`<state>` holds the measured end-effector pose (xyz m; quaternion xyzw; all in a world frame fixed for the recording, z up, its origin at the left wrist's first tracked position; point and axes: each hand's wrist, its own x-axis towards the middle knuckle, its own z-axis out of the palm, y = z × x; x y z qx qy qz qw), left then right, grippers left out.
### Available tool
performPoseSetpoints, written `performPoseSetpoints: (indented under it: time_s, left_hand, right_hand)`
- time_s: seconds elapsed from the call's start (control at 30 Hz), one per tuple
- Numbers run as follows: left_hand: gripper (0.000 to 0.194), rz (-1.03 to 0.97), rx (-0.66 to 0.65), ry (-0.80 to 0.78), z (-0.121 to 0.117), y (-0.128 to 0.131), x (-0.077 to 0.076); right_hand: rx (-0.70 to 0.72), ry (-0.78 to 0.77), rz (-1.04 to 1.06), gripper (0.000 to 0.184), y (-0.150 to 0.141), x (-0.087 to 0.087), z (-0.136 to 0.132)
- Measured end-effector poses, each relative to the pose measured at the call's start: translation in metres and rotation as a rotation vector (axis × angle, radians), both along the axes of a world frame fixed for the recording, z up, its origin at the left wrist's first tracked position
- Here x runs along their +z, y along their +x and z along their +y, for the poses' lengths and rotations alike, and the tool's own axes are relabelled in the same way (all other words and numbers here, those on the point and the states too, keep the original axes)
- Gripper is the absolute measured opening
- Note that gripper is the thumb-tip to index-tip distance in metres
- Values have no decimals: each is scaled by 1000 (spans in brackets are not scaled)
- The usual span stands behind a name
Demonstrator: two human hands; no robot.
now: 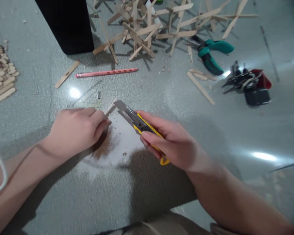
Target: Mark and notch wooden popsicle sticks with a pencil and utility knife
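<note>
Closed in a pinch, my left hand (77, 129) grips a short wooden craft stick (110, 108), whose far end pokes out past the fingertips. My right hand (172, 138) is wrapped round a yellow and black utility knife (149, 126). The knife's blade (122, 107) points up and left, its tip at the end of the stick; whether it cuts into the wood I cannot tell. Beneath both hands lies a pale, dusty patch (115, 137) with a brown smudge on the tabletop.
A pink pencil (106, 73), a clear set square (90, 96) and a loose stick (67, 74) lie beyond my hands. Crossed stick pieces (142, 39) are heaped behind. Green-handled pliers (208, 55), keys (247, 81), a black box (68, 26) and a stick pile (1, 76) surround them.
</note>
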<state>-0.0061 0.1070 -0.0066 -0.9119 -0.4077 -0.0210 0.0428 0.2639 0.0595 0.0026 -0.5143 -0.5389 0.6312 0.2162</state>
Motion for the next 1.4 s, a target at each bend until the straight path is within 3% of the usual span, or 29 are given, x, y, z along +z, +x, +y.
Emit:
performPoseSetpoints:
  time_s: [0.1,0.2,0.3,0.5,0.6,0.67,0.77,1.1,1.23,1.4]
  left_hand:
    - [44,-8,16,40,0,-2,2]
    - [47,8,21,95,-1,-2,4]
    - [42,-28,-58,217,-3,-2,5]
    - [45,-148,-137,386,-3,-8,9]
    - [30,-236,-145,445,-2,-8,8]
    - [20,-317,-205,453,-1,-6,6]
    - [28,-405,-277,430,0,-4,3]
    - [12,-409,-253,425,1,-10,2]
    - [17,-363,-195,353,2,-7,3]
    - [21,-302,-226,216,2,-6,-1]
  right_hand:
    - [-89,-290,259,67,1,1,4]
    - [-101,-436,420,72,2,4,5]
    - [-113,-513,471,70,4,6,5]
    - [-63,-541,457,64,10,9,10]
    - [-43,-524,447,61,11,13,11]
    - [-21,-516,441,60,12,16,11]
    - [14,-504,437,59,12,18,9]
    - [34,-491,427,61,9,16,10]
    - [-64,-360,388,56,8,8,13]
    - [-199,187,53,49,0,-11,22]
